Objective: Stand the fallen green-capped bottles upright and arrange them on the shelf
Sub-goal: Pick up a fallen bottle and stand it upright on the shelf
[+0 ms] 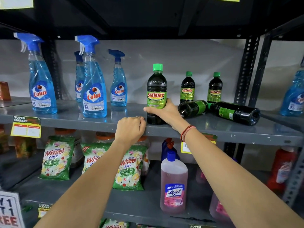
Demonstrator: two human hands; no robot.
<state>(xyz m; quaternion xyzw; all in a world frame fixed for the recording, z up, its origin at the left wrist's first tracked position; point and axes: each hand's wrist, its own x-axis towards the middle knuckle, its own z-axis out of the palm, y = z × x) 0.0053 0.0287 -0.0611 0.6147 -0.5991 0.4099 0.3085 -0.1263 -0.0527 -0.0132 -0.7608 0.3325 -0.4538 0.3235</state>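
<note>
One Sunny bottle set upright at the shelf's front edge, two more lying flat beside it.

The right hand (pixel 162 112) wraps its fingers around the lower body of the front Sunny bottle (pixel 156 94), which stands on the grey shelf (pixel 230 129) near the lip, green cap up. The left hand (pixel 131 127) is curled shut on the shelf edge, holding nothing but the metal. To finish well, I'd say the bottle wants its base flat and pushed back from the lip, label forward, before release. Just right of it lie the near fallen bottle (pixel 192 108) and the far fallen bottle (pixel 235 112), both on their sides; behind them two upright Sunny bottles (pixel 187 88) stand at the back. All hold dark, near-black liquid, nearly full. The Colin spray bottles (pixel 93 89) hold blue fluid.
</note>
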